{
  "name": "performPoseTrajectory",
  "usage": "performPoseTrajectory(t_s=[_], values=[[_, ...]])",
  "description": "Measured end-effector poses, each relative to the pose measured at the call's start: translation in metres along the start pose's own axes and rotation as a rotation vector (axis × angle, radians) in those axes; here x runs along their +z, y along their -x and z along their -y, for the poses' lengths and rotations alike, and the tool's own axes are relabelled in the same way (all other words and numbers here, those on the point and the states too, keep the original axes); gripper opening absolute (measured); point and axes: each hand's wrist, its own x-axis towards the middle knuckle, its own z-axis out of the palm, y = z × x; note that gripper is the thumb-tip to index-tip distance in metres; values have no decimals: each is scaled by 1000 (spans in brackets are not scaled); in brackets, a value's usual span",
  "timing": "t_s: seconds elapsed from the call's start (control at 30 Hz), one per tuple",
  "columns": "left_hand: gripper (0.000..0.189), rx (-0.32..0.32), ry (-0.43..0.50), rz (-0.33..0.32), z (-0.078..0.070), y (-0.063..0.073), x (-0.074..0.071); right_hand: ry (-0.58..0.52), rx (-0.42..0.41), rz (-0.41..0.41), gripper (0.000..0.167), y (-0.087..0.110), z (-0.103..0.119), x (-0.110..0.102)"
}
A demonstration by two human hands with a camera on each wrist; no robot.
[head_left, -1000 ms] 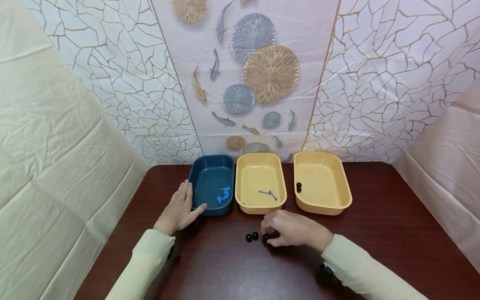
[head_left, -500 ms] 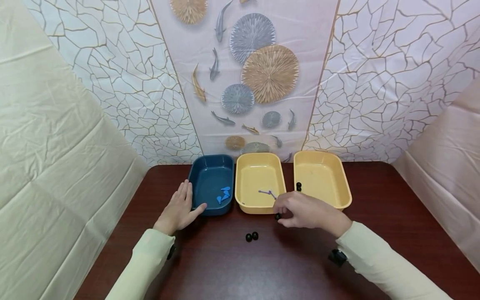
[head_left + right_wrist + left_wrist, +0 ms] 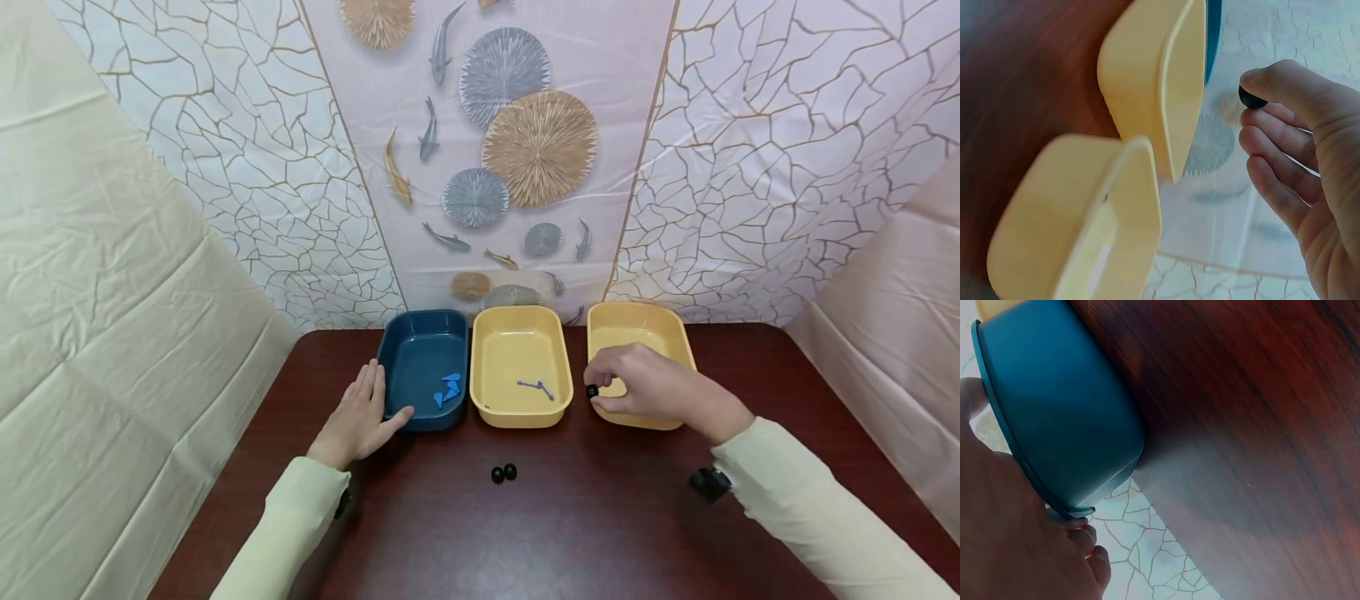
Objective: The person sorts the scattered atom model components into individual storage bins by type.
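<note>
Between thumb and fingertips, my right hand pinches a small shiny black ball, held above the near left part of the right yellow tray. The right wrist view shows the same black ball apart from the tray walls. My left hand rests on the left rim of the blue tray, fingers straight and thumb over the near corner. Two more black balls lie side by side on the table. The right hand hides part of the right tray's inside.
Several small blue pieces lie in the blue tray. Thin purple sticks lie in the middle yellow tray. All three trays stand in a row along the back of the dark wooden table, before a patterned cloth.
My right hand has lifted the black ball off the table and carried it right and away from me, over the right yellow tray. The left hand stays on the blue tray.
</note>
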Motion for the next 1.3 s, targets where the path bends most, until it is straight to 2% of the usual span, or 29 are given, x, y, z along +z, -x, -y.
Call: performPoseTrajectory(t_s=[0.23,0.5,0.67,1.0,1.13,1.3], values=[[98,-4,-6,-1,2,0,1,32,45,-7,16,3,-19,-7],[98,-14,-24,11,3,0,2,12,74,-26,15,6,-42,0],[98,-14,-13,7,3,1,2,-3,117,-24,13,7,-54,12],[98,-10,-24,13,3,-1,3,-81,256,60,12,16,-77,47],[99,-15,-19,20,3,-1,3,-95,252,51,14,17,-80,51],[100,-13,-7,11,3,-1,2,-63,203,-14,15,11,-77,42]])
